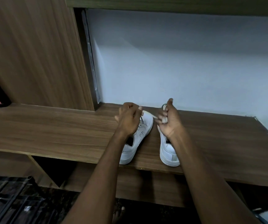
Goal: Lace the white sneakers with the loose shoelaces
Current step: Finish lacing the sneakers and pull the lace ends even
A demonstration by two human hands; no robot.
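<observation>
Left hand (128, 120) pinches a lace (142, 121) over the left sneaker (139, 135), its long axis running away from the person; right hand (168, 118), fingers curled, grips the lace's other end just beside.

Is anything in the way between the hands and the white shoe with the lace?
Nothing visible is. The left hand already pinches the grey shoelace over the left white sneaker; the right hand hovers beside it.

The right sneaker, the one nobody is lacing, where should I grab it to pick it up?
Best bet: grip the right sneaker around its heel end, coming from the near edge of the wooden shelf. The heel points toward you and sits almost at that edge, uncovered. The right hand hovers over the toe end, and the left sneaker stands apart on the other side.
</observation>
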